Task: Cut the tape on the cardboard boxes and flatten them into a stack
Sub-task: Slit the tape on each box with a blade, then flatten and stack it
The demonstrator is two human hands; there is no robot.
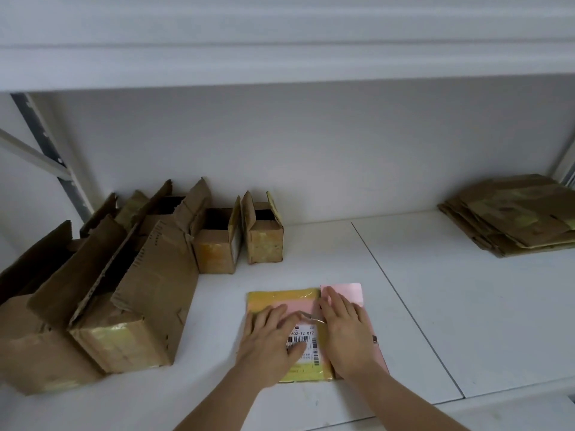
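A small flattened box (281,298), pink with yellowish tape and a barcode label, lies on the white shelf (435,306) in front of me. My left hand (270,340) presses flat on its left half, fingers straight over the label. My right hand (343,334) presses flat on its right half, over the pink flap (348,292). A thin metal object (312,318) shows between my two hands; which hand holds it, I cannot tell. A stack of flattened brown boxes (513,216) lies at the far right.
Several open cardboard boxes (130,275) stand along the left, large ones near me and two small ones (264,237) by the back wall. An upper shelf (280,66) overhangs. A seam (404,306) runs across the shelf surface.
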